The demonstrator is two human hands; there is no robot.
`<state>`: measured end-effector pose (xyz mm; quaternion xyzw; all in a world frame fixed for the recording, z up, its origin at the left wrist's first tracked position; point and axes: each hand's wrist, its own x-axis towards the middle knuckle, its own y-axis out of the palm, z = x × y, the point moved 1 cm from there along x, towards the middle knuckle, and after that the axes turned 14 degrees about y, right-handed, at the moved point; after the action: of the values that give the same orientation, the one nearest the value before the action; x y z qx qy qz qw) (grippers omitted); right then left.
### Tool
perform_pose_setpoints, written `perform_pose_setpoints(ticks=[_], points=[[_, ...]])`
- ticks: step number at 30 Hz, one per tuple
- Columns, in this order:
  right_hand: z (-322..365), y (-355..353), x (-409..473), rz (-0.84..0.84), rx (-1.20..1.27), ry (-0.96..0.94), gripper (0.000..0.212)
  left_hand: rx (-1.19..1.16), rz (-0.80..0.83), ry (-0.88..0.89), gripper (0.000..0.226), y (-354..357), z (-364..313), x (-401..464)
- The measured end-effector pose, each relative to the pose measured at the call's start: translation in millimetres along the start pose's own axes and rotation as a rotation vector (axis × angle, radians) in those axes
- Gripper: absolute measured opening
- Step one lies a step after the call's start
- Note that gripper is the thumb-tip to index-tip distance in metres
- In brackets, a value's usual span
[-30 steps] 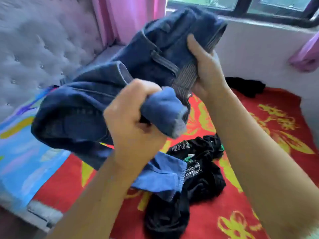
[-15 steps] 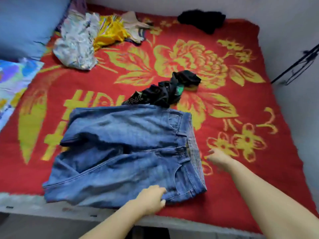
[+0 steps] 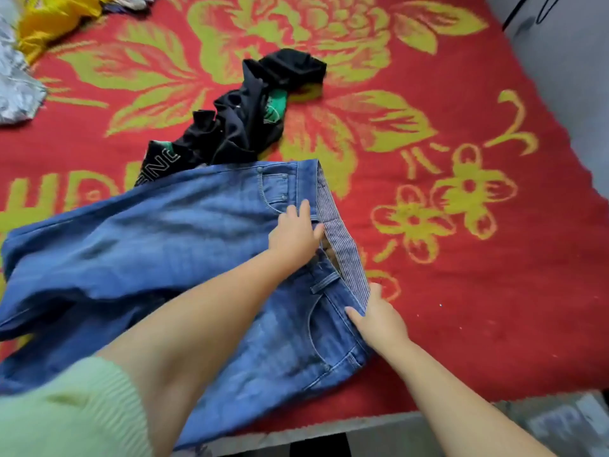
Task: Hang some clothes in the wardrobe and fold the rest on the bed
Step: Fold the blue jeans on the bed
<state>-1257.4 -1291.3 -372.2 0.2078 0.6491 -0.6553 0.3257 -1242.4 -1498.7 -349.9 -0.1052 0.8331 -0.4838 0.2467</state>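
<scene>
- Denim: blue jeans (image 3: 171, 258) lie spread on the bed (image 3: 494, 324), waistband toward the right, legs running off to the left, near the bed's front edge.
- Left hand (image 3: 295, 237) rests on the jeans at the waistband near the fly, fingers fairly straight, thumb at the striped inner band; grip looks loose, can't tell if it pinches the cloth.
- Right hand (image 3: 379, 318) at the near end of the waistband, thumb on the denim, fingers over the edge; grip narrow, holding the band.
- Light green sleeve (image 3: 66, 407) on the left arm, pushed up.
- Black garment (image 3: 244, 120) crumpled just beyond the jeans, one end tucked under their far edge.
- Yellow cloth (image 3: 49, 18) and grey-white cloth (image 3: 16, 90) at the far left, well apart from the jeans.
- Red blanket with yellow-green flowers covers the bed.
</scene>
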Motion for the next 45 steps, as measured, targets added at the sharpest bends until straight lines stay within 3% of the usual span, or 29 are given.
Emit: perform_pose_setpoints(ticks=[4,8,11,15,17,20,22,24,26,29,33,40,45], points=[[-16,18,-6,-0.089,-0.059,-0.132,0.057,0.104,0.063,-0.197,0.088,13,-4,49],[-23,22,-8,-0.153,0.015,-0.203,0.040,0.082,0.107,-0.216,0.053,-1,6,70],[-29,13,-15,-0.197,0.166,-0.281,0.030,-0.113,-0.046,-0.215,0.023,-21,-3,64],[-56,-36,-16,-0.330,0.389,-0.260,0.026,-0.297,-0.375,-0.158,0.031,-44,-63,77],[-92,-70,-5,-0.405,0.490,-0.154,0.023,-0.502,-0.425,-0.037,0.031,-45,-122,98],[-165,-112,14,-0.509,0.461,0.045,0.025,-0.844,-0.182,0.077,0.052,-20,-208,116],[-206,-127,25,-0.539,0.364,0.185,0.035,-0.861,0.002,0.077,0.067,9,-244,113],[-226,-131,36,-0.533,0.332,0.253,0.048,-0.791,0.068,0.095,0.064,39,-250,93],[-216,-125,39,-0.509,0.275,0.254,0.055,-0.731,0.102,0.150,0.054,61,-232,57],[-164,-90,23,-0.462,0.204,0.081,0.056,-0.515,0.159,0.277,0.046,65,-162,-3],[-83,-37,-1,-0.325,0.077,-0.122,0.054,-0.254,0.073,0.313,0.040,22,-44,-57],[71,-13,-24,-0.260,-0.016,-0.399,0.048,-0.201,-0.348,-0.037,0.041,-72,147,-117],[174,-20,-49,-0.347,0.054,-0.519,0.028,-0.173,-0.337,-0.197,0.053,-102,251,-134]])
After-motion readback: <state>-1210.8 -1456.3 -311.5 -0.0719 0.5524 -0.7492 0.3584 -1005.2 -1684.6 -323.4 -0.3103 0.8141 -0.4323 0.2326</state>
